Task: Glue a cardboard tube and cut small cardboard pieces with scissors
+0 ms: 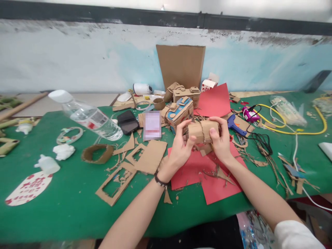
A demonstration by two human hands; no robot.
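Between my two hands is a short cardboard cylinder (201,131), lying on its side above the table, with a seam or cord-like ridge around its middle. My left hand (181,140) closes on its left end, and my right hand (221,140) grips the right end with the thumb on its near side. Under them lie red paper sheets (189,169) strewn with torn cardboard scraps (220,174). Just behind my left hand stands a cardboard camera-shaped model (181,114) with blue patches. A blue glue gun (236,125) lies to the right of my right hand.
On the green table (75,211) stand a tilted-looking water bottle (88,116), a black case (128,122), a cardboard ring (97,154) and cut cardboard frames (116,183). A yellow cable (306,132) and black cord (263,140) run across the right side.
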